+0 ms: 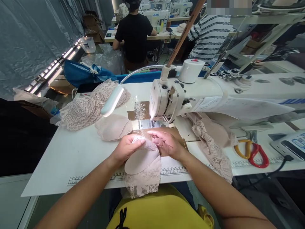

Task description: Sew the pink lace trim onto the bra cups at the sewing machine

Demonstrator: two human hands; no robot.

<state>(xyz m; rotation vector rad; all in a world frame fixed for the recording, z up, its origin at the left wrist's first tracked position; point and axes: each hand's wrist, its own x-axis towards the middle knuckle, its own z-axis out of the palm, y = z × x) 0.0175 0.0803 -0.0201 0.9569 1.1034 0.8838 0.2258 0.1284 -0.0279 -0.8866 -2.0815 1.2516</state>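
A beige lace piece with a smooth cup (pixel 140 161) hangs over the table's front edge, its top between my two hands. My left hand (pixel 127 148) pinches its upper left edge, thumb on top. At the upper right edge is my right hand (pixel 166 143), its fingers close together beside the lace; what its fingertips hold is too small to make out. The needle area of a white sewing machine (pixel 164 98) is just beyond my hands. A beige cup (pixel 113 127) lies left of the machine bed, close to my left hand.
Stacked lace cups (pixel 81 109) lie at the back left, near a lamp head (pixel 112 100). Right of the machine are more lace pieces (pixel 212 136) and scissors with red and yellow handles (pixel 259 156). A ruler strip (pixel 176 171) runs along the front edge. Two people sit beyond.
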